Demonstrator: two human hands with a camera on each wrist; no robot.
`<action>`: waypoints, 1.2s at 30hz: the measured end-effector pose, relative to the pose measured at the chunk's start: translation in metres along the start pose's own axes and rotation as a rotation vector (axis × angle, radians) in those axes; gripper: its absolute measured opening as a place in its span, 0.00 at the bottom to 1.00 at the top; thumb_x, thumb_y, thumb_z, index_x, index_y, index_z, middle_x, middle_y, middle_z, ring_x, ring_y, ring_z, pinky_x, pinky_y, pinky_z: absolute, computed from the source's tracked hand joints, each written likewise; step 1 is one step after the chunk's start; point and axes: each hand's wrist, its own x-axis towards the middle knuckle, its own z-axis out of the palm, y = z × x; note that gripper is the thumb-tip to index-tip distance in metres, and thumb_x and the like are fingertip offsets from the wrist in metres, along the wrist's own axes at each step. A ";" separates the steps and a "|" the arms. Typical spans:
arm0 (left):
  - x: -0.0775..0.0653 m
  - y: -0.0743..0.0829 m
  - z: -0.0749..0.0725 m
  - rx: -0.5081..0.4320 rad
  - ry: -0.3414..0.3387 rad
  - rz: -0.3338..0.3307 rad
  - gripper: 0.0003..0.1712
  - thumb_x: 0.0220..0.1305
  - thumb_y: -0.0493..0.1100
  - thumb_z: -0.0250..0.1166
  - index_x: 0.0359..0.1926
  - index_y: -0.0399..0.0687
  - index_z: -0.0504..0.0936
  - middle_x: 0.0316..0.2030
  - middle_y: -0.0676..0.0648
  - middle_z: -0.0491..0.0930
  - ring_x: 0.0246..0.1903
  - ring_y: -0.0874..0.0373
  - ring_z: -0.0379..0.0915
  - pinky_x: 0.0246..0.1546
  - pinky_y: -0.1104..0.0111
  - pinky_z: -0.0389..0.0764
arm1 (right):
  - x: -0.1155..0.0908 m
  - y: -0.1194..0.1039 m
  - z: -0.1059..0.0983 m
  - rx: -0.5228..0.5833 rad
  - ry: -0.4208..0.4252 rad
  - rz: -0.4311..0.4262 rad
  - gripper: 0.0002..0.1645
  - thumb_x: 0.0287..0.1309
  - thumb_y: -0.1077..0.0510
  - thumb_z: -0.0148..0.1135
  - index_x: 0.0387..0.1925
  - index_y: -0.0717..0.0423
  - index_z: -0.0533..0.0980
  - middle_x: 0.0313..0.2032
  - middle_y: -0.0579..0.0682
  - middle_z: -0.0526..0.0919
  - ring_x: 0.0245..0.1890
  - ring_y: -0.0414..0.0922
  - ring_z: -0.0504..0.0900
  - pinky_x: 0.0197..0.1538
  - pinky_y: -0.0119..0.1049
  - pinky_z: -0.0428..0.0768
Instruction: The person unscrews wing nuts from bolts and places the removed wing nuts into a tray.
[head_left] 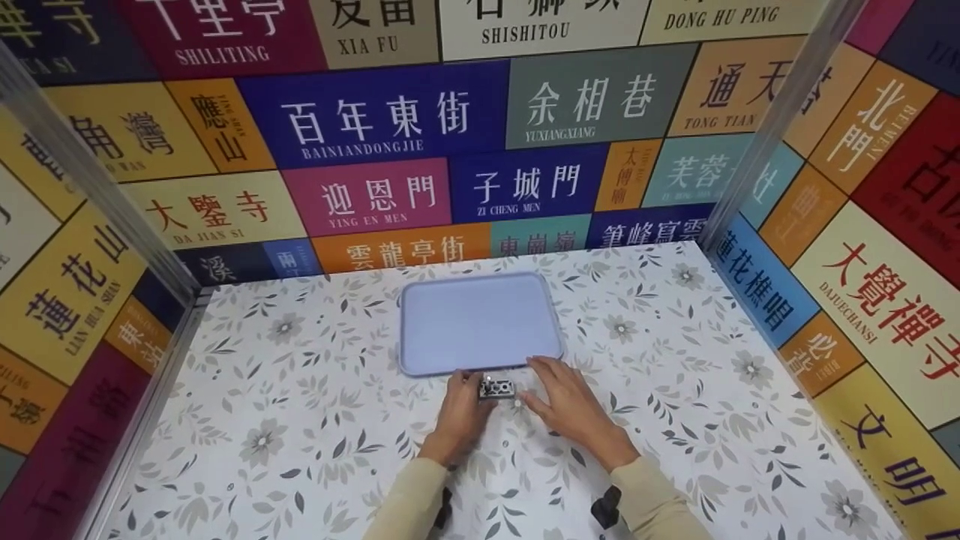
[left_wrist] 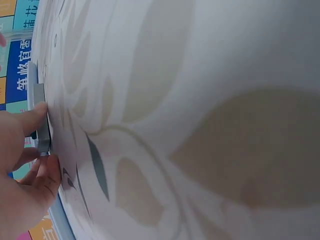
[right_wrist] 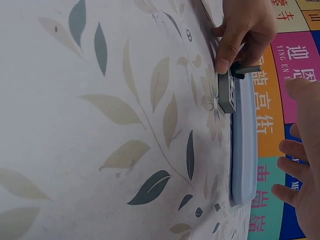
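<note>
A small grey metal block [head_left: 501, 388] with holes in its top lies on the table just in front of the tray. My left hand [head_left: 463, 409] grips its left end between thumb and fingers, as the left wrist view also shows. From that end a threaded bolt [right_wrist: 252, 70] sticks up, with a small black part [right_wrist: 239, 71] at its base. To the right of the block, apart from it, my right hand [head_left: 566, 401] is held with fingers spread and nothing in them. Its fingertips are near the tray's front right corner.
A pale blue rectangular tray [head_left: 406, 322] with a low rim lies behind the block. The table [head_left: 337, 420] wears a white cover with a leaf and flower print. Panels with coloured place-name signs [head_left: 375, 112] stand along the back and both sides.
</note>
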 end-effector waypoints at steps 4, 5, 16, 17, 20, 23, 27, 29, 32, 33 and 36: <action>0.000 0.001 0.001 -0.002 -0.001 -0.029 0.23 0.63 0.38 0.69 0.57 0.32 0.78 0.51 0.37 0.73 0.54 0.45 0.75 0.62 0.54 0.77 | 0.001 0.000 0.001 0.008 -0.017 0.009 0.35 0.67 0.46 0.62 0.67 0.62 0.69 0.64 0.60 0.75 0.65 0.59 0.73 0.66 0.55 0.70; 0.000 0.001 0.001 -0.008 -0.002 -0.036 0.22 0.63 0.38 0.69 0.56 0.33 0.78 0.51 0.37 0.73 0.54 0.45 0.75 0.62 0.55 0.77 | 0.001 -0.001 0.000 0.007 -0.023 0.011 0.35 0.67 0.46 0.62 0.68 0.61 0.69 0.64 0.60 0.75 0.65 0.59 0.73 0.67 0.55 0.70; 0.000 -0.001 0.004 0.024 -0.022 -0.050 0.17 0.67 0.41 0.66 0.52 0.36 0.78 0.50 0.39 0.73 0.53 0.45 0.73 0.58 0.54 0.78 | 0.010 -0.008 -0.002 0.055 -0.078 0.033 0.43 0.62 0.39 0.65 0.70 0.58 0.67 0.67 0.59 0.73 0.68 0.59 0.71 0.70 0.57 0.67; 0.000 -0.001 0.004 0.026 -0.022 -0.049 0.17 0.68 0.41 0.66 0.52 0.36 0.77 0.49 0.39 0.74 0.53 0.45 0.73 0.57 0.54 0.78 | 0.011 -0.009 -0.002 0.060 -0.077 0.032 0.44 0.61 0.38 0.65 0.70 0.58 0.67 0.66 0.59 0.74 0.68 0.59 0.71 0.70 0.57 0.67; 0.000 0.000 0.002 0.021 -0.021 -0.029 0.16 0.70 0.41 0.63 0.53 0.36 0.75 0.49 0.39 0.75 0.53 0.45 0.74 0.56 0.53 0.78 | 0.012 -0.011 -0.002 0.076 -0.069 0.029 0.45 0.59 0.37 0.67 0.69 0.58 0.68 0.66 0.59 0.74 0.68 0.59 0.71 0.69 0.58 0.67; 0.000 0.002 -0.001 -0.002 -0.026 0.002 0.17 0.72 0.40 0.60 0.57 0.35 0.73 0.51 0.38 0.76 0.55 0.43 0.74 0.59 0.52 0.76 | 0.013 -0.013 -0.002 0.115 -0.056 0.032 0.45 0.58 0.37 0.68 0.69 0.57 0.69 0.64 0.58 0.75 0.66 0.58 0.72 0.68 0.58 0.69; -0.002 0.004 -0.008 -0.039 -0.037 0.043 0.19 0.72 0.39 0.59 0.59 0.36 0.72 0.53 0.37 0.76 0.59 0.42 0.73 0.64 0.51 0.74 | 0.016 -0.016 -0.001 0.172 -0.040 0.030 0.44 0.56 0.37 0.70 0.68 0.56 0.70 0.63 0.57 0.76 0.64 0.58 0.73 0.66 0.57 0.71; -0.002 0.005 -0.011 -0.056 -0.033 0.059 0.18 0.72 0.39 0.60 0.59 0.37 0.72 0.53 0.38 0.76 0.59 0.43 0.73 0.65 0.51 0.73 | 0.018 -0.018 0.000 0.188 -0.029 0.024 0.44 0.55 0.38 0.72 0.67 0.55 0.71 0.62 0.57 0.76 0.64 0.58 0.74 0.66 0.56 0.72; -0.004 0.005 -0.016 -0.068 -0.022 0.085 0.17 0.70 0.38 0.61 0.57 0.37 0.73 0.52 0.39 0.76 0.57 0.45 0.74 0.64 0.53 0.74 | 0.020 -0.019 0.001 0.203 -0.018 0.025 0.43 0.53 0.40 0.74 0.66 0.55 0.72 0.62 0.57 0.77 0.63 0.58 0.75 0.67 0.55 0.72; -0.004 0.005 -0.018 -0.074 -0.017 0.096 0.17 0.70 0.37 0.61 0.56 0.37 0.73 0.51 0.40 0.77 0.56 0.46 0.74 0.62 0.53 0.75 | 0.021 -0.020 0.001 0.209 -0.019 0.032 0.43 0.53 0.40 0.74 0.66 0.54 0.72 0.62 0.57 0.77 0.63 0.58 0.75 0.67 0.55 0.72; -0.005 0.005 -0.024 -0.094 -0.008 0.118 0.16 0.67 0.34 0.63 0.54 0.37 0.75 0.47 0.41 0.77 0.51 0.48 0.75 0.57 0.55 0.78 | 0.022 -0.022 0.002 0.244 -0.021 0.051 0.43 0.51 0.41 0.76 0.65 0.55 0.73 0.61 0.57 0.77 0.63 0.59 0.75 0.66 0.55 0.72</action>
